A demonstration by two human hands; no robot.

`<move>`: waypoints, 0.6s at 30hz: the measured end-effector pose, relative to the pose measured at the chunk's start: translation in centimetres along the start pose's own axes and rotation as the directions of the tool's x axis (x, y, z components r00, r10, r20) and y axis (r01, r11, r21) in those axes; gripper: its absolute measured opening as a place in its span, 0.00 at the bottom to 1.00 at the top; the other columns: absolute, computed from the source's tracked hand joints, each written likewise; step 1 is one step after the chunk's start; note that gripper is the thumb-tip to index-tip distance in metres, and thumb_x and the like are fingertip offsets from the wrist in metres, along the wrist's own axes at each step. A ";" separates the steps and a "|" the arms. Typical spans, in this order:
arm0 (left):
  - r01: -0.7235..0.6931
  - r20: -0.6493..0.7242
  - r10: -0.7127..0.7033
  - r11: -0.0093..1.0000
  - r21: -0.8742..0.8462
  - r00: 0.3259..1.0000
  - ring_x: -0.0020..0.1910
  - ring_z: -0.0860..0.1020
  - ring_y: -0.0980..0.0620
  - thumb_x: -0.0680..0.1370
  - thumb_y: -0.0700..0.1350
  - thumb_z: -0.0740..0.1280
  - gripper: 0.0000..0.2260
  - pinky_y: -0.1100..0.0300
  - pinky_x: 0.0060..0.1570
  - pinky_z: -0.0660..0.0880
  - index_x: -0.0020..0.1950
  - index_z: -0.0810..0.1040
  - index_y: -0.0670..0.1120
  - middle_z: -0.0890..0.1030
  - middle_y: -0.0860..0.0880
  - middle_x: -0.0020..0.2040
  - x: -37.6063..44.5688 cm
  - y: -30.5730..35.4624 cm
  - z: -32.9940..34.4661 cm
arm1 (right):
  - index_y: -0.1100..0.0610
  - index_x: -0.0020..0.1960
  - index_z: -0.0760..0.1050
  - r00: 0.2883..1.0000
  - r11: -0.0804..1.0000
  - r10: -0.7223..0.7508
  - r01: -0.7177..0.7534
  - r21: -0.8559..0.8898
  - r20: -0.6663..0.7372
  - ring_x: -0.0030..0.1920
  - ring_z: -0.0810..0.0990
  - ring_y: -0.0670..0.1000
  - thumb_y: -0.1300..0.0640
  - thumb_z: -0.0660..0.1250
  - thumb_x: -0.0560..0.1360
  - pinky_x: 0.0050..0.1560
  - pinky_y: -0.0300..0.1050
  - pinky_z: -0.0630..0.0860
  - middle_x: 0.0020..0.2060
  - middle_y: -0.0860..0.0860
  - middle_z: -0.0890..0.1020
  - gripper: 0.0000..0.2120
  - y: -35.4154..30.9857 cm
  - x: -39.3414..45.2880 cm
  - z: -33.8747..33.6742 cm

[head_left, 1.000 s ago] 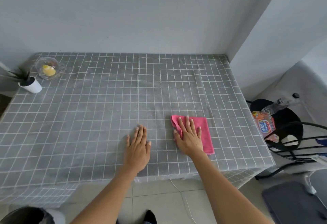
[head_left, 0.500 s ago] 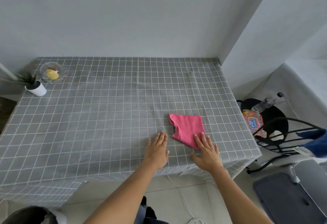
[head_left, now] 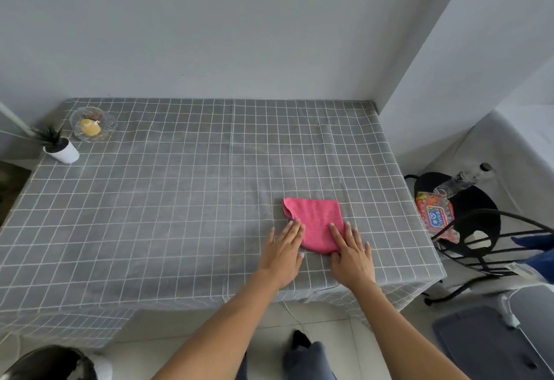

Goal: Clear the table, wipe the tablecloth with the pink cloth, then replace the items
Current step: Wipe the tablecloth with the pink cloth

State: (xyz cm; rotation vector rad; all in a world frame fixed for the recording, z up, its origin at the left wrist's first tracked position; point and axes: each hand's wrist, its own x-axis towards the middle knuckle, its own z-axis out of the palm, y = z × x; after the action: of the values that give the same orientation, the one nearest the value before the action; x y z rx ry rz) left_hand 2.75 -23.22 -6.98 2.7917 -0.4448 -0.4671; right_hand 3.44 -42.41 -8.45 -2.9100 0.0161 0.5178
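- Colourful packet [head_left: 436, 214] on the black chair [head_left: 479, 199], right of the table [head_left: 180, 199]: blue label with white lettering, apparently "viva", under a looped emblem.
- Smaller print on the packet: too small to read.

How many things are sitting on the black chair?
2 that I can see: a clear plastic bottle lying at the back of the black chair, and a colourful packet on the seat's left side. Others may be hidden.

Both hands lie flat on a grey checked tablecloth [head_left: 180, 199], the left hand [head_left: 283, 255] and right hand [head_left: 352, 256] flanking a folded pink cloth [head_left: 316, 222]. A candle dish [head_left: 91, 124] and potted plant [head_left: 60, 147] sit in the far left corner.
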 end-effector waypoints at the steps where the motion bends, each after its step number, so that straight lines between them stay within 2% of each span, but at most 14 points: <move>1: 0.024 -0.004 -0.024 1.000 0.000 1.000 0.77 0.39 0.52 0.83 0.50 0.51 0.28 0.46 0.75 0.40 0.78 0.41 0.47 0.39 0.50 0.79 0.3 0.3 0.1 | 0.42 0.78 0.39 1.000 1.000 -0.014 0.014 -0.006 -0.014 0.78 0.40 0.54 0.54 0.52 0.80 0.76 0.57 0.42 0.78 0.52 0.42 0.32 0.1 0.0 0.1; 8: 0.175 0.015 -0.175 0.984 0.019 0.984 0.77 0.37 0.52 0.81 0.59 0.51 0.34 0.44 0.73 0.37 0.78 0.38 0.46 0.37 0.49 0.78 1.6 2.6 1.1 | 0.49 0.79 0.49 0.989 0.992 -0.124 0.122 -0.029 -0.077 0.78 0.41 0.54 0.54 0.52 0.81 0.76 0.55 0.39 0.79 0.52 0.46 0.27 1.0 1.3 -1.1; 14: 0.315 -0.022 -0.317 0.947 -0.058 0.948 0.78 0.40 0.50 0.79 0.64 0.51 0.37 0.42 0.73 0.38 0.78 0.41 0.44 0.40 0.48 0.79 3.8 4.7 1.7 | 0.52 0.76 0.59 0.976 0.979 -0.198 0.202 0.040 -0.096 0.78 0.44 0.54 0.53 0.53 0.82 0.76 0.54 0.41 0.77 0.52 0.57 0.23 0.8 2.9 -2.7; 16: 0.357 -0.052 -0.359 0.933 -0.053 0.932 0.78 0.42 0.49 0.79 0.64 0.52 0.38 0.41 0.73 0.38 0.78 0.43 0.43 0.41 0.47 0.79 4.2 5.2 1.7 | 0.51 0.75 0.61 0.968 0.971 -0.233 0.237 0.032 -0.094 0.78 0.44 0.54 0.53 0.53 0.82 0.76 0.53 0.42 0.77 0.52 0.58 0.22 1.3 3.1 -3.0; 18: 0.385 -0.074 -0.385 0.923 -0.016 0.920 0.78 0.43 0.46 0.80 0.58 0.57 0.35 0.38 0.73 0.40 0.78 0.44 0.42 0.42 0.46 0.78 4.4 5.4 1.7 | 0.51 0.74 0.64 0.956 0.960 -0.278 0.279 -0.001 -0.098 0.78 0.46 0.54 0.54 0.56 0.82 0.76 0.53 0.42 0.76 0.51 0.60 0.20 1.7 3.3 -3.3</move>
State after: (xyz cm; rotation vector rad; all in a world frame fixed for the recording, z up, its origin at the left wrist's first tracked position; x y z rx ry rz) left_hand 4.75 -30.00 -7.98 2.8864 0.1295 -0.4371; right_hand 7.65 -44.64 -6.83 -2.8538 -0.3713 0.3263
